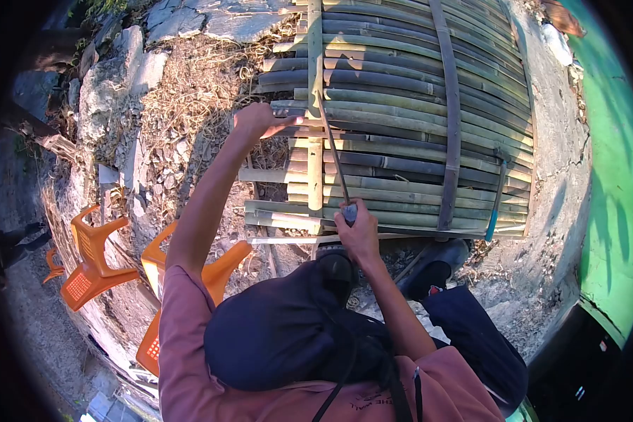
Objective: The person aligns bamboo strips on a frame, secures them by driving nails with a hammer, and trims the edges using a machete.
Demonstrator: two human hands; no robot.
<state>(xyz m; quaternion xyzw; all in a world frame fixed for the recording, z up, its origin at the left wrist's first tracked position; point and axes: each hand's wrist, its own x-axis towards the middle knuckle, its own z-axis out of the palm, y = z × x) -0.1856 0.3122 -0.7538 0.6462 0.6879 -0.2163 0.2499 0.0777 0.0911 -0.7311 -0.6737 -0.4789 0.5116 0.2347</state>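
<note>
A panel of bamboo slats [401,130] lies on the ground in front of me, crossed by a pale bamboo crosspiece [315,172] and a darker crosspiece [449,119]. My left hand [257,121] is at the left ends of the slats, fingers closed around one slat end near the pale crosspiece. In my right hand [359,226] is the grey handle of a long, narrow hand saw [336,158]. Its blade points away from me, seen nearly edge-on, and crosses the slats beside the pale crosspiece. Whether its edge is in the bamboo is hard to see.
A hammer [496,200] with a teal handle rests on the panel's right side. Orange plastic chairs [95,260] stand at the lower left. Rubble and dry grass [193,91] lie left of the panel. A green surface [612,176] runs along the right.
</note>
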